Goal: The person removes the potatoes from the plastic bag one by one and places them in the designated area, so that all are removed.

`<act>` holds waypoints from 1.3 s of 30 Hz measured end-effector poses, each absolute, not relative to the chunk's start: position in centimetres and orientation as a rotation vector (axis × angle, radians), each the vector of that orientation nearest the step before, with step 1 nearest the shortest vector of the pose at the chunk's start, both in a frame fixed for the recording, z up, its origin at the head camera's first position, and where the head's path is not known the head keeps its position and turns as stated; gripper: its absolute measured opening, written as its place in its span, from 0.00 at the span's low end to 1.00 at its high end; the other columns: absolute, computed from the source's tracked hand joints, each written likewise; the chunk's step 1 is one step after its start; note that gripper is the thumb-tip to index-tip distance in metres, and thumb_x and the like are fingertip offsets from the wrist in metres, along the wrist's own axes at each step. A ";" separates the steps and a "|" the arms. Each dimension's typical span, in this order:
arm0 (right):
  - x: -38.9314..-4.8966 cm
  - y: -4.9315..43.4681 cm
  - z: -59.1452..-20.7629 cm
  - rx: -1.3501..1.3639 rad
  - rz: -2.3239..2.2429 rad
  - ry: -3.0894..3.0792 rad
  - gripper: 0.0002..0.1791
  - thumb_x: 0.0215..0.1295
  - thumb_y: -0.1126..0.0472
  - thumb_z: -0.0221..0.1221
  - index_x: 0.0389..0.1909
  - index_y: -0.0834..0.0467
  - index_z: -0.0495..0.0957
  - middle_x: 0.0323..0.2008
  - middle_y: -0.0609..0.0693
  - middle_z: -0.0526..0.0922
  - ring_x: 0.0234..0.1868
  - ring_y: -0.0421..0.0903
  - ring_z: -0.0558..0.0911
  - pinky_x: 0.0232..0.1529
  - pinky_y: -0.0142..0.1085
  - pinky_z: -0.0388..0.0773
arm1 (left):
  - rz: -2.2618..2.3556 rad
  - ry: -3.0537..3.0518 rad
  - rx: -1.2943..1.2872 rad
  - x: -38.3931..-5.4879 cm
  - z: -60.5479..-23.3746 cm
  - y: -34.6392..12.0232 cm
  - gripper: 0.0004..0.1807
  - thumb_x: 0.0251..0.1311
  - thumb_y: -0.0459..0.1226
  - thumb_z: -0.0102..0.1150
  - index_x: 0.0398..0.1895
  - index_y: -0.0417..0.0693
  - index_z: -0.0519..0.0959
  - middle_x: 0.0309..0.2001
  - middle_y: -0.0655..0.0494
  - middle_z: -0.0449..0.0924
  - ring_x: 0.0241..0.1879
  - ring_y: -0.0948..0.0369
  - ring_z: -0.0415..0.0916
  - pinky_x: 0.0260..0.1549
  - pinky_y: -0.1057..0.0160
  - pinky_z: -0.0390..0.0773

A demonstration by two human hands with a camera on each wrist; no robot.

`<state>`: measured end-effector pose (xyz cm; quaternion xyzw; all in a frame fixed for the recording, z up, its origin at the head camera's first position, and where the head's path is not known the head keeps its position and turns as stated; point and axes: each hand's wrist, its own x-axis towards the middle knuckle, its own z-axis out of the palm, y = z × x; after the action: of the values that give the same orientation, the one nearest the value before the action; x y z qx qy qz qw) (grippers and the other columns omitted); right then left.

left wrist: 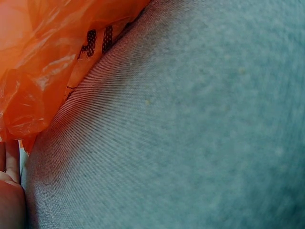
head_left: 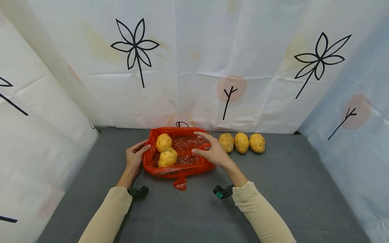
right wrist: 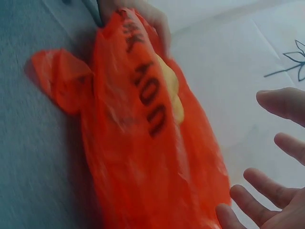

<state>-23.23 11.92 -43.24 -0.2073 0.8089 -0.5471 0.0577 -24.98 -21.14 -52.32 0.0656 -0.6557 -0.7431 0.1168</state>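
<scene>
A red plastic bag (head_left: 191, 170) with dark printing lies spread open on the grey table. Inside it, at the left, sit two yellow potatoes, one behind (head_left: 163, 142) and one in front (head_left: 167, 157). My left hand (head_left: 135, 158) grips the bag's left edge, thumb over the rim and fingers along the outside. Over the bag's right side hovers my right hand (head_left: 216, 152), its fingers spread and nothing in its grasp; the right wrist view shows these parted fingers (right wrist: 271, 188) beside the bag's wall (right wrist: 128, 157).
Three more potatoes stand in a row right of the bag: a left one (head_left: 226, 142), a middle one (head_left: 241, 142) and a right one (head_left: 257, 143). A white printed cloth (head_left: 194, 60) hangs behind the table (head_left: 188, 216) and along both sides.
</scene>
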 end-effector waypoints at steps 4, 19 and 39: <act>-23.0 10.4 -43.8 -0.633 -1.638 2.453 0.35 0.65 0.58 0.69 0.72 0.51 0.69 0.68 0.58 0.70 0.69 0.64 0.68 0.65 0.63 0.67 | -2.179 -1.916 0.191 -25.0 -52.4 -21.2 0.24 0.63 0.37 0.70 0.59 0.33 0.81 0.44 0.62 0.87 0.44 0.66 0.83 0.44 0.71 0.82; -22.7 5.4 -45.6 -0.650 -1.681 2.379 0.34 0.63 0.59 0.70 0.70 0.53 0.72 0.69 0.53 0.70 0.66 0.63 0.71 0.63 0.60 0.71 | -2.179 -1.894 0.183 -25.2 -52.7 -21.2 0.23 0.62 0.35 0.71 0.58 0.31 0.81 0.42 0.64 0.88 0.44 0.66 0.84 0.43 0.70 0.83; -21.4 1.8 -48.2 -0.683 -1.346 2.638 0.34 0.66 0.50 0.68 0.72 0.48 0.71 0.62 0.56 0.72 0.58 0.52 0.75 0.58 0.49 0.76 | -2.182 -1.878 0.156 -25.1 -52.6 -21.0 0.23 0.61 0.35 0.71 0.57 0.31 0.82 0.42 0.62 0.88 0.44 0.65 0.84 0.43 0.69 0.83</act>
<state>-21.42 1.76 -48.24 -0.2246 0.8668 -0.4424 0.0511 -25.05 -21.02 -52.61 0.0538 -0.6460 -0.7505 0.1286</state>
